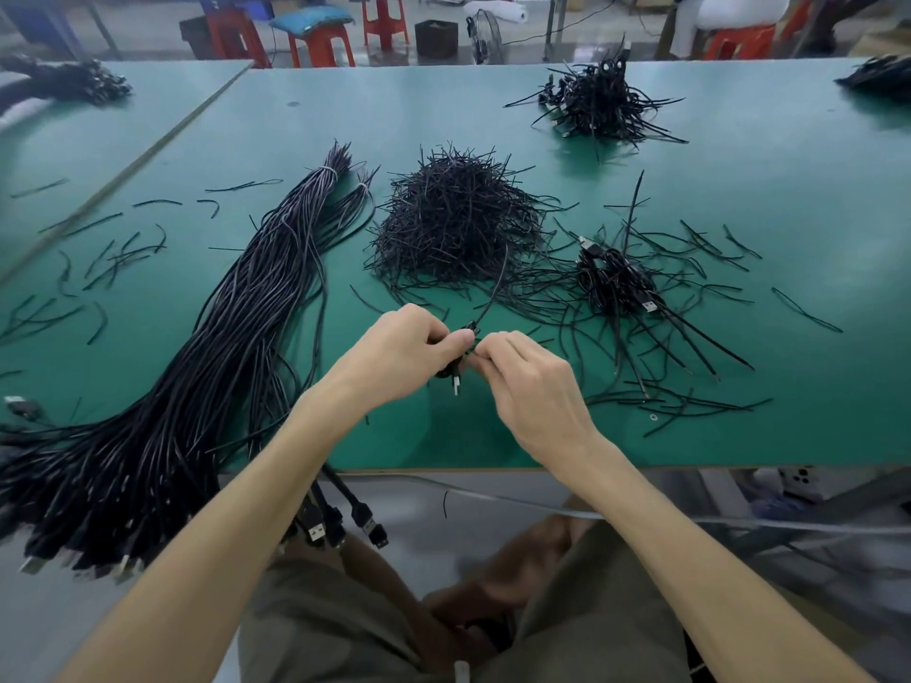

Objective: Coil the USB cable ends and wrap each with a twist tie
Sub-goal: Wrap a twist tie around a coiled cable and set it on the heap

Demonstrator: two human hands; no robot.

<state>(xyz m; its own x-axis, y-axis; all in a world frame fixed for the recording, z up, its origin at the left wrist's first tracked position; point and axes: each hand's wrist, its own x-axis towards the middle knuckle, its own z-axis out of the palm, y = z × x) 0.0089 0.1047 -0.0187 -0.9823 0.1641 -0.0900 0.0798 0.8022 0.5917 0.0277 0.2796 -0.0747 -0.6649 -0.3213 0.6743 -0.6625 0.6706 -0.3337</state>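
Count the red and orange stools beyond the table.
4: red stool at left, cushioned stool beside it, third stool further right, fourth stool far right. More may be hidden.

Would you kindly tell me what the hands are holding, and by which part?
The left hand and right hand both pinch a black USB cable at its coiled end.

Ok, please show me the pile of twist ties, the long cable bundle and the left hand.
pile of twist ties [453, 224]: head view, middle of the heap.
long cable bundle [212, 372]: head view, middle of its length.
left hand [394, 352]: head view, back of the hand.
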